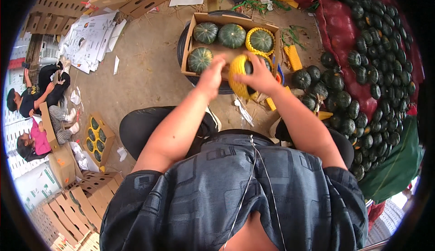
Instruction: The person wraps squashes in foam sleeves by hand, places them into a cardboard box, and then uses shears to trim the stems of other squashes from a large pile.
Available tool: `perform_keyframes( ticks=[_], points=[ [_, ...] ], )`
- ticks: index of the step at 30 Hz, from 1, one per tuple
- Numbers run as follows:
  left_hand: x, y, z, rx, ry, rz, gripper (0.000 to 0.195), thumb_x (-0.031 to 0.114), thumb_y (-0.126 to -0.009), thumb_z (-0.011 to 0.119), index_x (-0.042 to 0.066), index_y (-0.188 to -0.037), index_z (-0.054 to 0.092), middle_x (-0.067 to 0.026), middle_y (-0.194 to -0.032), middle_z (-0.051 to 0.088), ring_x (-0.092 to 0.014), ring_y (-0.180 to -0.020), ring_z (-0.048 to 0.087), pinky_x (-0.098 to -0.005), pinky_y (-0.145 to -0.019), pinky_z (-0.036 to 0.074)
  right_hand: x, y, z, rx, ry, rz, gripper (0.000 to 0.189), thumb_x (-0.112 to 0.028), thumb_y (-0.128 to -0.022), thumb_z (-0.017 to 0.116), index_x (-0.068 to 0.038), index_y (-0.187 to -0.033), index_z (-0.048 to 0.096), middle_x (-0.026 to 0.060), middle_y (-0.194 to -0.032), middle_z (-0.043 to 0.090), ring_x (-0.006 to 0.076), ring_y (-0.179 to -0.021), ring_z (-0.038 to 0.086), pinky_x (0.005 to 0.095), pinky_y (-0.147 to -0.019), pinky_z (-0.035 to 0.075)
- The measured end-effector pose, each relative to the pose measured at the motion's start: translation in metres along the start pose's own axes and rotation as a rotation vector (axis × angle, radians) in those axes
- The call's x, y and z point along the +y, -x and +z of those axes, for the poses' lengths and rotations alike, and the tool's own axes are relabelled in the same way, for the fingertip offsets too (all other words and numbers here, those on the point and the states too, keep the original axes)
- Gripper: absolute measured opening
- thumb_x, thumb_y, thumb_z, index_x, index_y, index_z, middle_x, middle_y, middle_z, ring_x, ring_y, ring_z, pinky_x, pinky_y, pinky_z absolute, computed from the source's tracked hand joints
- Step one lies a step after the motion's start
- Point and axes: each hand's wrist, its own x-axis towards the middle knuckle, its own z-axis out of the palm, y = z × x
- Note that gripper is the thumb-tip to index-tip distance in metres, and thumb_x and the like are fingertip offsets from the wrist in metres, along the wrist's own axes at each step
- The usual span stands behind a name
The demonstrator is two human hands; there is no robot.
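My right hand (260,76) grips a dark green squash in a yellow foam net sleeve (239,76) over the near right part of an open cardboard box (185,59). My left hand (212,76) is slightly blurred, fingers apart, left of that squash and beside a bare squash (199,60) in the box's near left corner. Two more bare squashes, one at the back left (205,32) and one at the back middle (232,35), lie in the box. At the back right is a squash in a yellow foam net (261,40). Behind my right hand, another netted squash is partly hidden.
A large heap of squashes (373,64) and red mesh sacks (340,47) lie at right. Yellow foam nets (293,57) lie on the floor. At left are a box of netted squashes (102,138), flattened cartons (91,40) and two seated people (37,94).
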Motion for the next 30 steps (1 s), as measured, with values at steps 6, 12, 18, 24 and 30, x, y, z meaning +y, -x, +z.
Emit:
perform_keyframes(
  ticks=[6,12,18,24,30],
  points=[
    [0.003,-0.063,-0.054,-0.003,-1.811,0.101,0.062,0.026,-0.071,0.067,0.023,-0.128,0.044,-0.0102,-0.142,0.022,-0.032,-0.126,0.029,-0.0450,-0.103,0.025,-0.028,-0.092,0.049,-0.046,0.213,0.166,0.090,-0.054,-0.058,0.070,-0.018,-0.133,0.036,0.0173,-0.130,0.036,0.0410,-0.117,0.038,0.0455,-0.096,0.036],
    [-0.008,-0.065,-0.053,0.082,-1.749,0.106,0.083,0.036,-0.067,0.072,0.020,-0.136,0.028,-0.0233,-0.139,0.021,-0.044,-0.126,0.025,-0.0474,-0.102,0.027,-0.030,-0.091,0.064,-0.099,0.630,0.223,0.082,-0.052,-0.068,0.066,-0.018,-0.134,0.031,0.0109,-0.129,0.036,0.0365,-0.115,0.039,0.0473,-0.086,0.042],
    [-0.029,-0.066,-0.044,0.137,-1.679,0.195,0.078,0.037,-0.075,0.064,0.021,-0.140,0.023,-0.0245,-0.142,0.015,-0.046,-0.131,0.014,-0.0525,-0.105,0.018,-0.008,-0.094,0.069,-0.145,0.794,0.174,0.082,-0.059,-0.073,0.058,-0.016,-0.136,0.029,0.0160,-0.133,0.035,0.0398,-0.111,0.043,0.0471,-0.086,0.042],
    [-0.021,-0.071,-0.057,0.031,-1.793,0.181,0.063,0.036,-0.079,0.057,0.022,-0.136,0.033,-0.0184,-0.146,0.013,-0.038,-0.135,0.007,-0.0585,-0.104,0.013,0.089,-0.112,-0.029,0.037,0.289,0.024,0.047,-0.044,-0.080,0.052,-0.009,-0.111,0.053,0.0174,-0.116,0.053,0.0303,-0.101,0.055,0.0406,-0.083,0.046],
    [-0.031,-0.072,-0.054,0.046,-1.857,0.136,0.064,0.033,-0.080,0.055,0.018,-0.137,0.030,-0.0199,-0.145,0.012,-0.040,-0.135,0.006,-0.0588,-0.104,0.012,0.189,0.019,-0.019,-0.433,0.574,0.593,0.028,-0.023,-0.080,0.054,-0.010,-0.103,0.065,0.0118,-0.123,0.052,0.0306,-0.113,0.049,0.0435,-0.088,0.044]
  ],
)
